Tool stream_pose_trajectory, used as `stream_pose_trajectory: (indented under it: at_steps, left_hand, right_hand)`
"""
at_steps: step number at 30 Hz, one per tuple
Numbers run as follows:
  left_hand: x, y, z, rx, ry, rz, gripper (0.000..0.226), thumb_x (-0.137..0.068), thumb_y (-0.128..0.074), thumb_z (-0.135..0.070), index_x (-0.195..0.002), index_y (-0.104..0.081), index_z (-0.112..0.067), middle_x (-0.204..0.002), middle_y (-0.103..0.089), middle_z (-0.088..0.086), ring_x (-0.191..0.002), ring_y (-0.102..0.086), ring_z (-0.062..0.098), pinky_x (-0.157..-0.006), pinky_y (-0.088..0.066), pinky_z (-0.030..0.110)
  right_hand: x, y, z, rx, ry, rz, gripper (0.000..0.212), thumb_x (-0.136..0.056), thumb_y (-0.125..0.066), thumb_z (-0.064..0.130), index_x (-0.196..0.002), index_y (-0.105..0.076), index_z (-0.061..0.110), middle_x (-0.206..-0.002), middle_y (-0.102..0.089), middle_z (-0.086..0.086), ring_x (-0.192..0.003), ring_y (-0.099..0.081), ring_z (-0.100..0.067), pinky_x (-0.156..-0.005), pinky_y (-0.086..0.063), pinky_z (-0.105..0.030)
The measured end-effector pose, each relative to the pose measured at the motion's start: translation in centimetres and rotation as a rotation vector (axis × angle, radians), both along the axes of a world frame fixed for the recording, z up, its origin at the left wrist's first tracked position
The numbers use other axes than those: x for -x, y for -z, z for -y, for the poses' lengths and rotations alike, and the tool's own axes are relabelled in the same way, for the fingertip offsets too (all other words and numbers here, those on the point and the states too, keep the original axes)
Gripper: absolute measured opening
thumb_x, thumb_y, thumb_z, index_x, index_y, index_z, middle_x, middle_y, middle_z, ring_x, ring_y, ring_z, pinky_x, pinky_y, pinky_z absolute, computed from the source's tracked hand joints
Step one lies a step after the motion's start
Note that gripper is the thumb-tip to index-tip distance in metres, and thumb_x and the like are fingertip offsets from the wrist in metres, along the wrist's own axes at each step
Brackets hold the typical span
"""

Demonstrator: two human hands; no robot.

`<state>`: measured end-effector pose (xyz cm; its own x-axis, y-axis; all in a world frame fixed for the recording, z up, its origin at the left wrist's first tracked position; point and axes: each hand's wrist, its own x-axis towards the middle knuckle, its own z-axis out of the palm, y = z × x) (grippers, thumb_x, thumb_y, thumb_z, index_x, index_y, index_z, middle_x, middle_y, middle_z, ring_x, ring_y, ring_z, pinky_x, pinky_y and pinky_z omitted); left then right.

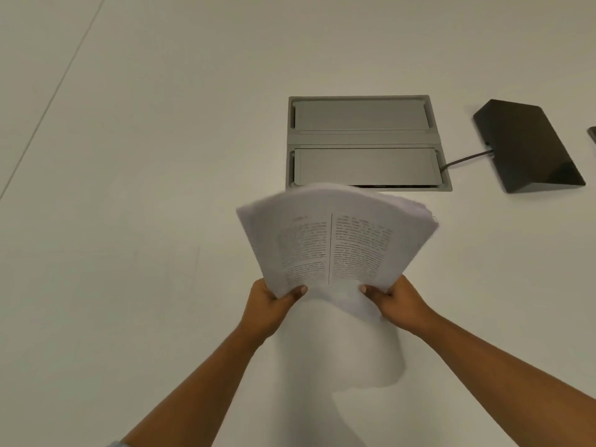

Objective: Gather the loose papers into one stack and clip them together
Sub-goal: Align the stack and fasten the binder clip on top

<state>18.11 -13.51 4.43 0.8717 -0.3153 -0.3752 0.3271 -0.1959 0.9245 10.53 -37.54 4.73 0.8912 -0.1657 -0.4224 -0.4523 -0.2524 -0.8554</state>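
1. The left hand (269, 304) gripped the paper stack (335, 240) at its near left corner, thumb on top.
2. The right hand (395, 301) gripped the near right corner.
3. The stack was raised above the surface (129, 221), fanning away from both hands.

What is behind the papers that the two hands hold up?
The white table and a grey hatch set in it. The papers hide the hatch's near left corner and the table behind them.
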Motion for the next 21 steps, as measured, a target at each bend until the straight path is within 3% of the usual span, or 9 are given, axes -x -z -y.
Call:
stream_pose_trajectory:
  at_steps: [3,7,13,17,21]
  left_hand:
    - [-1.6,-1.1,-0.8,0.089,-0.012,-0.038,0.036,-0.079,-0.077,-0.018,-0.114,-0.071,-0.019,-0.112,-0.077,-0.002,-0.104,-0.073,0.017,-0.085,-0.059,0.031]
    - [-3.9,-2.3,-0.7,0.168,-0.055,-0.06,0.026,-0.095,-0.06,-0.02,-0.117,-0.069,-0.012,-0.113,-0.076,0.005,-0.104,-0.073,0.027,-0.084,-0.06,0.041]
    - [-5.7,-2.4,1.8,0.255,-0.161,-0.118,0.023,-0.098,-0.056,-0.024,-0.117,-0.066,-0.014,-0.106,-0.074,0.012,-0.094,-0.073,0.031,-0.079,-0.061,0.049]
    - [-5.8,-1.2,2.5,0.241,-0.185,-0.148,0.018,-0.095,-0.061,-0.017,-0.108,-0.07,-0.008,-0.103,-0.074,0.017,-0.09,-0.072,0.032,-0.082,-0.06,0.051]
    - [-6.2,0.1,3.1,0.188,-0.233,-0.161,0.022,-0.095,-0.062,-0.016,-0.112,-0.07,-0.004,-0.101,-0.075,0.016,-0.087,-0.073,0.03,-0.078,-0.062,0.046]
  right_hand:
    - [0.5,-0.4,1.2,-0.062,-0.112,-0.146,0.035,-0.092,-0.064,0.014,-0.119,-0.054,0.035,-0.114,-0.062,0.014,-0.11,-0.06,-0.011,-0.087,-0.048,-0.016]
    - [2.0,0.2,2.4,-0.247,-0.123,-0.313,0.042,-0.086,-0.071,0.01,-0.117,-0.058,0.036,-0.124,-0.066,0.007,-0.115,-0.063,-0.014,-0.099,-0.052,-0.034]
    - [3.3,1.3,2.6,-0.454,-0.122,-0.461,0.057,-0.081,-0.074,0.004,-0.129,-0.052,0.025,-0.125,-0.069,0.006,-0.11,-0.068,-0.01,-0.084,-0.057,-0.028]
    - [3.3,1.8,3.0,-0.421,-0.142,-0.496,0.061,-0.079,-0.079,0.016,-0.132,-0.053,0.029,-0.125,-0.069,0.008,-0.112,-0.067,-0.012,-0.087,-0.057,-0.036]
    - [2.5,1.6,4.1,-0.285,-0.253,-0.536,0.04,-0.08,-0.079,0.026,-0.118,-0.067,0.026,-0.113,-0.074,0.006,-0.102,-0.071,-0.013,-0.083,-0.059,-0.034]
